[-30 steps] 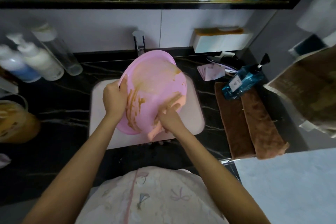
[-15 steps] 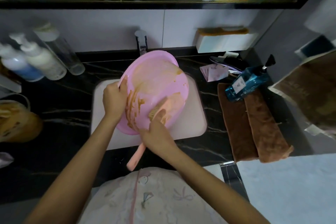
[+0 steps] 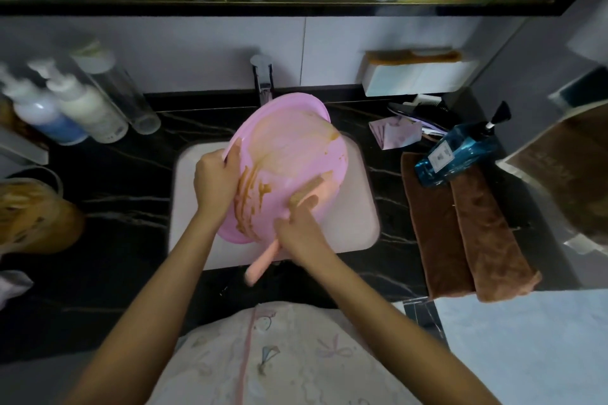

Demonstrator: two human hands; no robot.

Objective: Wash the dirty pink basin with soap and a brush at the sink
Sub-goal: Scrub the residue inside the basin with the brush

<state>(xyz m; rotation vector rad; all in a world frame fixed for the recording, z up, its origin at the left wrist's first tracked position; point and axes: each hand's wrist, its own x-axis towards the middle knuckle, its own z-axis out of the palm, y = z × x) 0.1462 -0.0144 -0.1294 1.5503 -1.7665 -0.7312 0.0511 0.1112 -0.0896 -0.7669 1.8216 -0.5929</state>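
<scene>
The pink basin (image 3: 296, 141) stands tilted on its edge over the white sink (image 3: 362, 207), its inside facing me and smeared with brown streaks on the left and top. My left hand (image 3: 215, 179) grips the basin's left rim. My right hand (image 3: 301, 233) holds a salmon-pink brush (image 3: 312, 189) by its handle, whose end sticks out below my fist. The brush head lies against the lower right of the basin's inside. The tap (image 3: 263, 79) stands behind the basin.
A blue soap pump bottle (image 3: 460, 151) lies on brown towels (image 3: 467, 233) to the right of the sink. White pump bottles (image 3: 82, 108) and a clear tube stand at the left. A brownish container (image 3: 29, 217) sits at the far left on the black counter.
The brush head has shifted a little inside the basin's lower right, first down-left, then back up to the right. My left hand has kept its grip on the rim.
</scene>
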